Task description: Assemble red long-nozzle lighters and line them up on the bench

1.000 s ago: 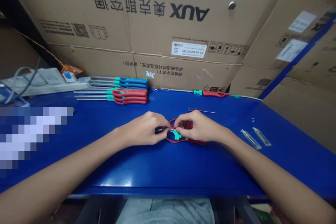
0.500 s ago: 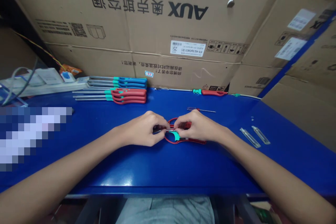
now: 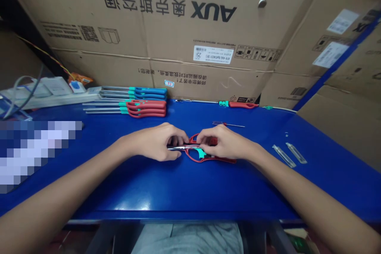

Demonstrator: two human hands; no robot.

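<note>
In the head view, an opened red gas lighter (image 3: 195,160) lies on the blue table, its shell halves apart and its green trigger (image 3: 201,153) exposed. From its front end a silver metal tube (image 3: 177,148) points left. My left hand (image 3: 160,141) is curled around this tube, thumb below and fingers above, with the index finger near the red shell. My right hand (image 3: 224,143) is closed in a pinch over the lighter's inner parts, just above the trigger. Thin wires show between the hands. The fingertips of my right hand partly cover what they grip.
Several red and blue lighters (image 3: 145,108) are stacked at the back left, beside a white power strip (image 3: 68,97). Behind lie a red-handled lighter (image 3: 242,104) and a small screwdriver (image 3: 220,123). Two clear fluid capsules (image 3: 284,156) rest at right. A cardboard wall (image 3: 166,31) stands behind.
My left hand has slid slightly left and its thumb and index finger have spread, so more of the metal tube shows. My right hand stays nearly in place on the lighter.
</note>
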